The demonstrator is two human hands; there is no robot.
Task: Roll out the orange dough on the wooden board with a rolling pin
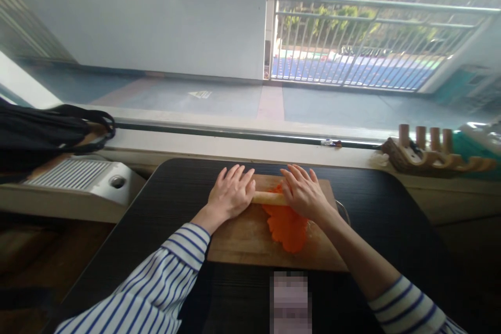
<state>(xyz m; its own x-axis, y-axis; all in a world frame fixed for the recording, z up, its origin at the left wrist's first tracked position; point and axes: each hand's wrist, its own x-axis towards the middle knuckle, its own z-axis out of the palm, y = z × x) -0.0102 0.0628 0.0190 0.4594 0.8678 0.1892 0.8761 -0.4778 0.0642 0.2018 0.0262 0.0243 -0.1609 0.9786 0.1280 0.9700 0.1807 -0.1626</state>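
A pale wooden rolling pin (pixel 269 198) lies crosswise over a flattened sheet of orange dough (pixel 287 227) with an uneven edge. My left hand (pixel 234 191) is closed over the pin's left end, fingers pointing forward. Over its right part sits my right hand (pixel 305 190), closed on it in the same way and hiding that end. The pin touches the upper part of the dough. Underneath is a wooden cutting board (pixel 237 242), with a metal ring handle (pixel 343 211) showing at its right edge.
The board rests on a black table (pixel 168 209). A pixelated pinkish thing (pixel 290 302) lies at the near edge. Left are a black bag (pixel 43 130) and a white slatted unit (pixel 84 177). A brown wooden rack (pixel 426 154) stands right, by the window sill (pixel 219 143).
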